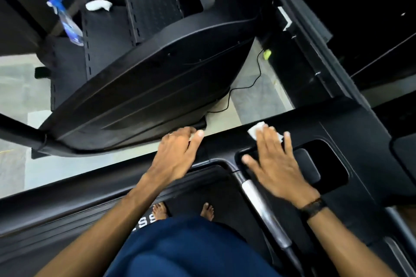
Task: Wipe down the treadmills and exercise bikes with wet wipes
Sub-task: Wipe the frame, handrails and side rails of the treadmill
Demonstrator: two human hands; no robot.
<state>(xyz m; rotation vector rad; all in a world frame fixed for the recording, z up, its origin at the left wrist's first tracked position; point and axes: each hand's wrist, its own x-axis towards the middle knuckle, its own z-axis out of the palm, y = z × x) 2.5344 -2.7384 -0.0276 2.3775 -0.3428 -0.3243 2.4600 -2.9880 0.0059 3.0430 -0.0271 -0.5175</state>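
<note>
I stand on a black treadmill, looking down at its console (351, 128). My right hand (276, 159) lies flat with straight fingers on a white wet wipe (255, 131), pressing it onto the console's top beside a recessed tray. My left hand (180, 153) rests on the console's left edge, fingers curled over it, with a small white scrap showing under the fingertips. A silver-and-black handlebar (263, 207) runs down below my right hand.
A neighbouring black machine (146, 78) fills the upper left. On it lie a blue spray bottle (67, 22) and a crumpled white cloth (99, 5). A thin black cable (247, 84) crosses the pale floor. My bare feet (183, 210) stand on the belt.
</note>
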